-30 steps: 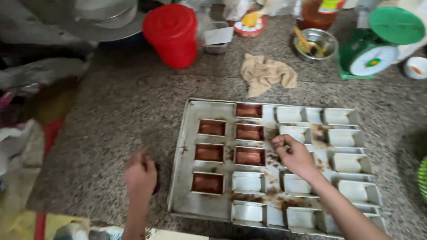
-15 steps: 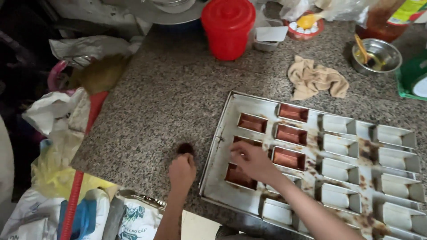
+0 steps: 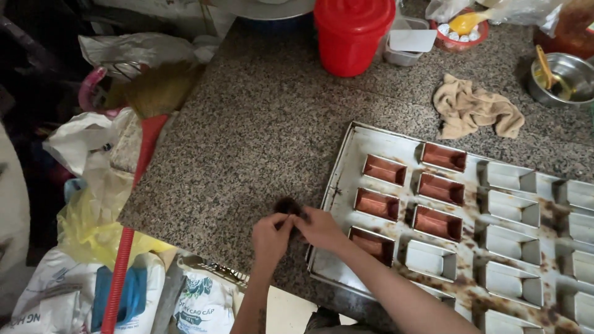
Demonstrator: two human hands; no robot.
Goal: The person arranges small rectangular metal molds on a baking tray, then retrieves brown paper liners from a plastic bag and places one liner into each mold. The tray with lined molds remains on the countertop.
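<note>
Surface: speckled grey granite surface (image 3: 260, 142), with clutter off its left edge and a baking tray on its right part.
Left clutter: plastic bags (image 3: 93, 148), a yellow bag (image 3: 86, 226) and a red tube (image 3: 117, 278) lie beside the surface; printed sacks (image 3: 198, 297) sit at the bottom edge.
Left arm: rises from the bottom edge, forearm nearly upright, wrist bent inward.
Left hand: left hand (image 3: 271, 235) is curled, fingertips pinched onto a small dark lump (image 3: 288, 206) that rests on the surface just left of the tray.
Right arm: comes in from the lower right, crossing the tray's near corner.
Right hand: right hand (image 3: 318, 227) is also curled, its fingertips meeting the left hand's at the same dark lump.
Dark lump: too small and shadowed to identify; the fingers cover most of it.
Tray: metal tray (image 3: 346, 167) holds rows of small rectangular moulds; brown-filled moulds (image 3: 383, 170) stand at its left, empty moulds (image 3: 510, 179) further right. Its right end is cut off.
Back: red lidded bucket (image 3: 352, 34), beige cloth (image 3: 476, 111), steel bowl (image 3: 566, 77) with a spoon.
</note>
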